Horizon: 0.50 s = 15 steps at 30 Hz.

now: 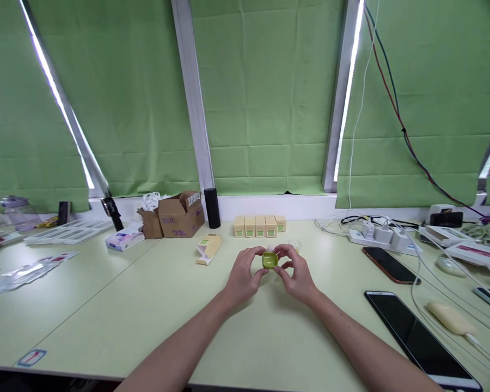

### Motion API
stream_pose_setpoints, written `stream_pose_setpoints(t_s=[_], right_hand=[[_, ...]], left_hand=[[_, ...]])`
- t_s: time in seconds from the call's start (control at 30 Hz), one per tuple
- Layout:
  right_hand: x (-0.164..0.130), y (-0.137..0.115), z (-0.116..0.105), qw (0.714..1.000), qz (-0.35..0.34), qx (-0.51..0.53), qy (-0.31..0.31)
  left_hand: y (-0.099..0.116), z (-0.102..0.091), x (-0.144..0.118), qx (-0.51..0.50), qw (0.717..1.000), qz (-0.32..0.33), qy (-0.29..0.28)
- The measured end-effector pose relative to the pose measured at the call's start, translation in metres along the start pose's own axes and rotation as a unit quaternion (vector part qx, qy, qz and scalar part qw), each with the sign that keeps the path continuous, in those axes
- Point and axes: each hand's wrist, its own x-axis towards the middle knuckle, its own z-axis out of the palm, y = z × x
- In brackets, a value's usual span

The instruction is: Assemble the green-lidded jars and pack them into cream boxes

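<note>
Between my two hands is a small green square case (270, 260) with rounded corners, its hollow side facing me, above the middle of the table. My left hand (245, 272) pinches its left edge between thumb and fingers. On the other side, my right hand (295, 272) grips the right edge in the same way. Something whitish shows just behind the case, too small to name. Beyond my hands stands a row of several small tan boxes (260, 226) with green square windows. An opened, flattened tan box (208, 249) lies to the left of my hands.
A cardboard carton (182, 215), a tissue pack (124, 238) and a black cylinder (212, 208) stand at the back left. On the right lie a tablet (420, 337), a phone (391, 265), a power strip (384, 239), a mouse (449, 266) and loose white cables.
</note>
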Motion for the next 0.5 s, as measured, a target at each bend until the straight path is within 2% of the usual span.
stream_pose_setpoints(t_s=[0.23, 0.5], right_hand=[[0.0005, 0.0013, 0.0006, 1.000, 0.011, -0.006, 0.005], [0.0011, 0.0036, 0.0029, 0.998, 0.054, -0.005, -0.023]], left_hand=[[0.0050, -0.0007, 0.0019, -0.014, 0.999, -0.030, 0.006], [0.0083, -0.0011, 0.0072, -0.146, 0.980, -0.133, 0.018]])
